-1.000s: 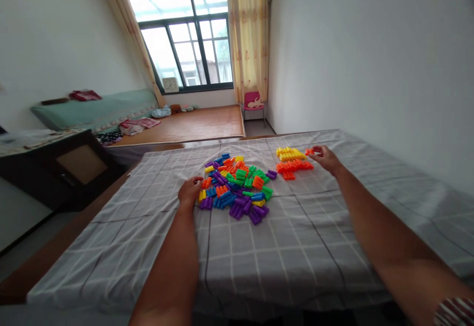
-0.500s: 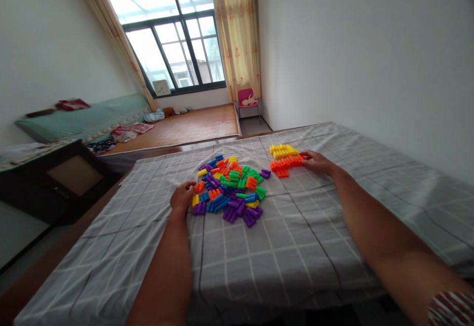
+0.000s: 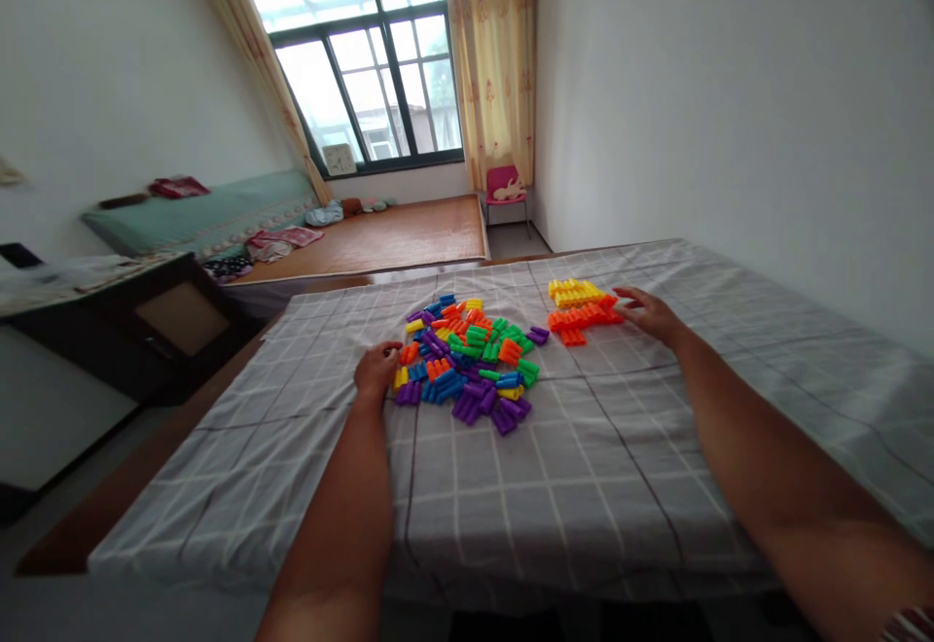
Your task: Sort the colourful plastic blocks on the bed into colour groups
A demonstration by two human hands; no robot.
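Note:
A pile of plastic building blocks (image 3: pixel 474 350), shaped like short joined tubes in purple, blue, green, orange and yellow, lies on the table. My left hand (image 3: pixel 376 368) rests at the pile's left edge, beside some orange and yellow blocks, its fingers loosely bent with nothing visible in them. To the right of the pile, yellow blocks (image 3: pixel 576 292) stand lined up behind a row of orange blocks (image 3: pixel 584 315). A few more orange blocks (image 3: pixel 573 338) lie in front of that row. My right hand (image 3: pixel 648 314) is at the orange row's right end, thumb and fingers apart; whether they touch it is unclear.
A grey checked cloth (image 3: pixel 540 486) covers the table. One purple block (image 3: pixel 538 336) lies between the pile and the rows. Beyond the table are a low bed (image 3: pixel 409 229), a pink chair (image 3: pixel 503 185) and, at left, a dark cabinet (image 3: pixel 164 321).
The view has shifted, so everything appears farther right. My right hand's fingers have loosened and drawn slightly away from the orange row's end. My left hand stays beside the pile.

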